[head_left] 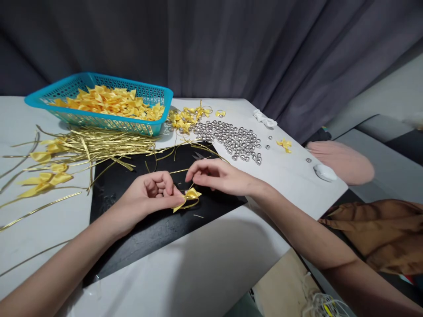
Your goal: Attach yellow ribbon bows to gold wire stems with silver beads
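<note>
Over a black mat [142, 237], my left hand [153, 193] pinches a yellow ribbon bow [192, 193] between thumb and fingers. A thin gold tie loops out beneath the bow. My right hand [218, 176] is just above and to the right, its thumb and index finger closed on a gold tie [192, 184] that rises from the bow. The tips of a pair of scissors [198, 156] show behind my right hand; the rest is hidden. A heap of gold ties [105, 143] lies left of the mat's far edge.
A blue basket [99, 115] of yellow ribbon pieces stands at the back left. Silver beads [231, 136] are spread at the back right, beside finished-looking yellow bows [185, 118]. Loose yellow ribbons [44, 182] lie at left. A white computer mouse [325, 173] sits near the right edge.
</note>
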Action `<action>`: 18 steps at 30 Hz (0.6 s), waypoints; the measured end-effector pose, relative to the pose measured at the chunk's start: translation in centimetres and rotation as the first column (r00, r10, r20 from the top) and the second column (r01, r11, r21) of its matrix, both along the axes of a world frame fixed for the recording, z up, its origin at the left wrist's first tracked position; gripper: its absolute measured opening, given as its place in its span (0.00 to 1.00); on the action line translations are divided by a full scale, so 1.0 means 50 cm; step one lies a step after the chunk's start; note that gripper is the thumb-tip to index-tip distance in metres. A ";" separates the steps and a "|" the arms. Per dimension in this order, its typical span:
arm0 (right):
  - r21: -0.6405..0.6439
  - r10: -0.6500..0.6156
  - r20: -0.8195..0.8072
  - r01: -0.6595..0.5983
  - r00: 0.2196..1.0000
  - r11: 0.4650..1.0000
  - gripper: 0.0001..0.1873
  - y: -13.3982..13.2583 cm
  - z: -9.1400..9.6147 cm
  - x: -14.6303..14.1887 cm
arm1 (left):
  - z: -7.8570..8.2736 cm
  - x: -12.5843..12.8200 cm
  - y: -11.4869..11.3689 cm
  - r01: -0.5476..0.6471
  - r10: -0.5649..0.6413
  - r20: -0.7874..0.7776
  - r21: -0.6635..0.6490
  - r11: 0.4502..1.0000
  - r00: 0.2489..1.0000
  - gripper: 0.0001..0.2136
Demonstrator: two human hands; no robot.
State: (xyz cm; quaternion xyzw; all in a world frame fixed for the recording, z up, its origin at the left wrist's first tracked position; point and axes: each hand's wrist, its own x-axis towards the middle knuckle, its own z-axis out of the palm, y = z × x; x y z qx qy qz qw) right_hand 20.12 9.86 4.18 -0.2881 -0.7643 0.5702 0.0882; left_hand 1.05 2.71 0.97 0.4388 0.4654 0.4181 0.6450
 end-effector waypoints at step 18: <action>0.844 0.053 0.218 -0.215 0.975 0.491 0.13 -0.025 0.047 -0.017 | -0.008 0.029 -0.009 -0.080 0.134 -0.345 0.167 0.983 0.929 0.14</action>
